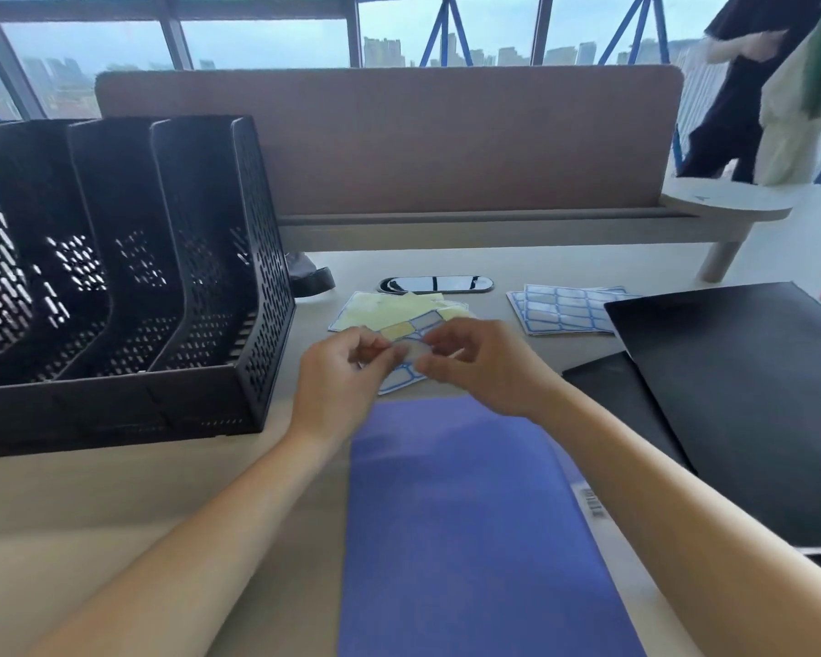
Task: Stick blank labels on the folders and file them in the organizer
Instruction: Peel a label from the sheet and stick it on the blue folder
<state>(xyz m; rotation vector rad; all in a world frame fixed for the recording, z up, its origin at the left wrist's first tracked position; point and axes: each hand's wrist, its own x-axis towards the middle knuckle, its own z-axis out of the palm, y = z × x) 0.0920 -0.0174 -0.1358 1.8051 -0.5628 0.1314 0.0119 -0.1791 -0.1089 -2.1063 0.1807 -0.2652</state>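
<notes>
A blue folder lies flat on the desk right in front of me. Above its far edge, my left hand and my right hand both pinch a label sheet with blue-bordered labels, some peeled off. The fingertips meet over one label near the sheet's middle. A black mesh organizer with three upright slots stands at the left, its slots showing nothing inside. Black folders are stacked at the right.
Used backing sheets lie behind my hands and fresh label sheets at the right. A cable grommet sits in the desk. A brown partition closes the back. A person stands at the far right.
</notes>
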